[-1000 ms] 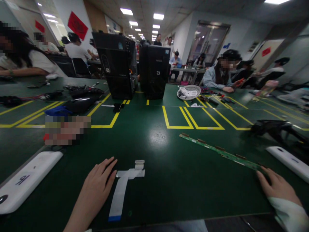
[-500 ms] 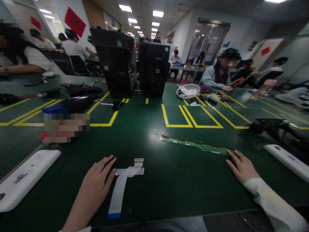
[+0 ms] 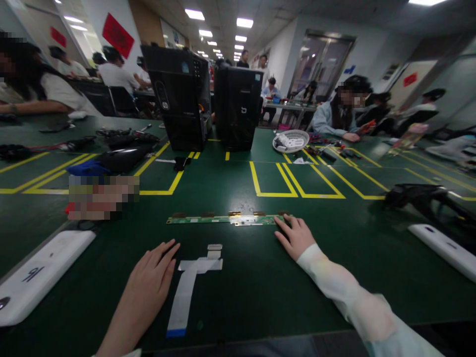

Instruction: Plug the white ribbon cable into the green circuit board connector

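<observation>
Right hand [image 3: 296,239] loosely spread, thumb apart, fingertips resting on the near end of a slim green circuit strip [image 3: 201,220]; no closed grip visible. Strip lies flat on the counter [image 3: 253,287], running leftward from that hand, beyond the ribbon cable [image 3: 184,292]. Left hand [image 3: 150,272] relaxed, fingers parted, nothing held; ribbon just to its right, contact uncertain. Handling, my judgement: light, even fingertip pressure suits so long a strip; keep it flat, skin off the brownish connectors along its far edge, left hand steady so the ribbon isn't creased. Writing: white slab [image 3: 48,272] left of the left hand bears a dark mark, perhaps "16". Black tower [image 3: 238,109], well beyond both hands, shows a pale b-like emblem and a bluish sticker, lettering too small to read.
</observation>
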The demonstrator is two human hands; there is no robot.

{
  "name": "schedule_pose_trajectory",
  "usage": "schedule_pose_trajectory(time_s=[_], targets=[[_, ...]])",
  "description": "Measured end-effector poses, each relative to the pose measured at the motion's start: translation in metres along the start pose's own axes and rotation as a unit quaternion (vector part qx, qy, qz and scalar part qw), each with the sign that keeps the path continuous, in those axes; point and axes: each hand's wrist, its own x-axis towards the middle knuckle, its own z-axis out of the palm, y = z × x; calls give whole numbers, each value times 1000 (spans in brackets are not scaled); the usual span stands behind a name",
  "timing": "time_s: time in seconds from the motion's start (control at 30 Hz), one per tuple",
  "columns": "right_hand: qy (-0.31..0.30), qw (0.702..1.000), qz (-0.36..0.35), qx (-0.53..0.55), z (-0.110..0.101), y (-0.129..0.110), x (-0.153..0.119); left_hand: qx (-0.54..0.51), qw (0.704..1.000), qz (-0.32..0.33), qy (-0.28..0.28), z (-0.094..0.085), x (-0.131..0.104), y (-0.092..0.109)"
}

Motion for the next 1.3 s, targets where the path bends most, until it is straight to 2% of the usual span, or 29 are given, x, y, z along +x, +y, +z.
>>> schedule_pose_trajectory(time_s=[0.13, 0.27, 0.43, 0.6, 0.7, 0.77, 0.83, 0.93, 1.07, 1.2, 1.3], targets=[[-18, 999, -24, 23, -5, -33, 13, 1, 1000, -5, -1, 0, 0, 1], [-37, 999, -24, 26, -12, -52, 18, -2, 1000, -9, -9, -1, 0, 1], [-7, 1000, -19, 24, -19, -58, 21, -8, 1000, -14, -10, -2, -1, 0], [1, 982, -125, 139, -13, -54, 32, -9, 1000, -9, -3, -1, 0, 1], [5, 963, -151, 224, -2, -50, 39, -28, 1000, -11, 8, -4, -1, 5], [12, 952, -169, 255, 5, -48, 40, -50, 999, 7, 6, -7, -2, 10], [7, 946, -189, 262, 10, -47, 40, -69, 996, 51, -18, -12, -2, 17], [-2, 947, -208, 247, 13, -46, 36, -77, 987, 120, -70, -17, 1, 28], [-1, 953, -209, 220, 17, -45, 32, -79, 976, 171, -111, -23, 12, 45], [-5, 954, -213, 209, 18, -45, 31, -93, 966, 192, -143, -29, 25, 66], [-15, 955, -212, 208, 17, -45, 32, -97, 967, 191, -142, -30, 35, 83]])
